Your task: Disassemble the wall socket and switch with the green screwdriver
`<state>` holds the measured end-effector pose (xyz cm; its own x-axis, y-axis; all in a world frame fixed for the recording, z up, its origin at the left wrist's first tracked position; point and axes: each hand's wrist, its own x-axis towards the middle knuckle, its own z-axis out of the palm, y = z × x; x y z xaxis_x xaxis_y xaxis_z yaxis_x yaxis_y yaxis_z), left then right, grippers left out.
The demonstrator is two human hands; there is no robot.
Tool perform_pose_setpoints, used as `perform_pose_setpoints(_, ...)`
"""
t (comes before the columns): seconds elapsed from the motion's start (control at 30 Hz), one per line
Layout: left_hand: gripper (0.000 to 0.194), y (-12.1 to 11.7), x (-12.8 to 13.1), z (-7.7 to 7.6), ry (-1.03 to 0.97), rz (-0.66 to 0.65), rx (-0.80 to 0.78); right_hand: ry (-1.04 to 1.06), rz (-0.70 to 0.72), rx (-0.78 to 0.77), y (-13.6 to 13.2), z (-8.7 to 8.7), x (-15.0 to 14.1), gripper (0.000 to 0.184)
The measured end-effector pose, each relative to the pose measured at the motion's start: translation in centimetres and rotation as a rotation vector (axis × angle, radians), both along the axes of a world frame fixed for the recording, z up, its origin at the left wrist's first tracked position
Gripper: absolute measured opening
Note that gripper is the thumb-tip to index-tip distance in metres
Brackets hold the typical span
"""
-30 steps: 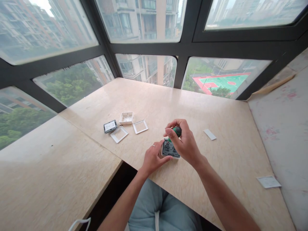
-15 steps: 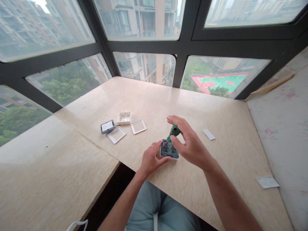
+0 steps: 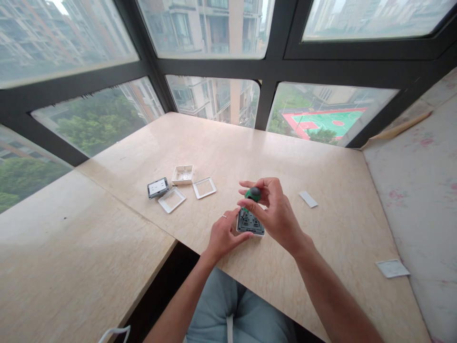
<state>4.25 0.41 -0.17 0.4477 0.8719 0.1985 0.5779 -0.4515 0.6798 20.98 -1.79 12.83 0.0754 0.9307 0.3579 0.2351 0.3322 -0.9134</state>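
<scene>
A grey switch module (image 3: pixel 250 223) lies back side up on the beige stone table (image 3: pixel 271 157), near its front edge. My left hand (image 3: pixel 223 237), a ring on one finger, pinches the module's left edge and holds it down. My right hand (image 3: pixel 276 214) is closed round a short green-handled screwdriver (image 3: pixel 253 194), which stands almost upright with its tip on the module's upper left part.
To the left lie a second grey switch module (image 3: pixel 157 187), a white back box (image 3: pixel 183 175) and two white frames (image 3: pixel 172 199) (image 3: pixel 204 187). A small white cover strip (image 3: pixel 308 199) lies right of my hands, a white plate (image 3: pixel 392 268) at the far right edge. Windows surround the table.
My right hand's fingers opened off the screwdriver handle half a second ago and have closed round it again, with the handle now more upright. The left hand stayed on the module.
</scene>
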Motion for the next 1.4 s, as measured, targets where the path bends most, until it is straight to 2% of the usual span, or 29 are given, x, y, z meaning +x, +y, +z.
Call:
perform_pose_setpoints(0.1,0.079,0.0,0.0,-0.1,-0.009,-0.003,0.005,-0.108,-0.023,0.076,-0.2,0.7,0.2,0.019)
perform_pose_setpoints(0.23,0.08,0.0,0.0,-0.2,-0.017,-0.009,-0.001,-0.285,-0.074,0.161,-0.3,1.2,0.9,0.035)
perform_pose_setpoints(0.4,0.078,0.1,0.0,-0.1,0.0,-0.011,-0.013,-0.382,-0.108,0.184,-0.1,0.9,1.2,0.025)
perform_pose_setpoints(0.57,0.078,0.1,0.0,0.0,0.002,-0.015,-0.016,-0.606,-0.183,0.283,0.2,0.6,1.3,0.043)
perform_pose_setpoints(0.73,0.077,0.1,0.0,-0.2,0.006,-0.005,0.001,-0.797,-0.21,0.355,-0.2,1.6,1.8,0.046)
perform_pose_setpoints(0.8,0.077,0.1,0.0,-0.2,-0.002,-0.005,0.001,-0.787,-0.21,0.335,-0.4,1.9,1.9,0.041)
perform_pose_setpoints(0.9,0.076,0.1,0.1,0.0,-0.015,-0.009,-0.005,-0.656,-0.095,0.321,-0.6,2.1,1.9,0.034)
perform_pose_setpoints(1.03,0.074,0.0,0.1,0.1,-0.016,-0.012,-0.007,-0.492,0.045,0.284,-0.9,2.1,1.7,0.045)
perform_pose_setpoints(1.1,0.069,0.0,0.1,0.1,-0.008,-0.004,-0.002,-0.466,0.072,0.274,-0.9,2.1,1.5,0.044)
perform_pose_setpoints(1.23,0.07,0.0,0.1,0.3,0.006,0.007,0.005,-0.519,0.017,0.288,-0.6,1.9,1.2,0.036)
perform_pose_setpoints(1.33,0.073,0.0,0.1,0.4,0.02,0.003,0.0,-0.568,-0.063,0.257,-0.3,1.4,1.1,0.04)
perform_pose_setpoints(1.4,0.074,0.0,0.1,0.5,0.023,0.001,-0.001,-0.505,-0.097,0.198,-0.3,0.9,1.0,0.042)
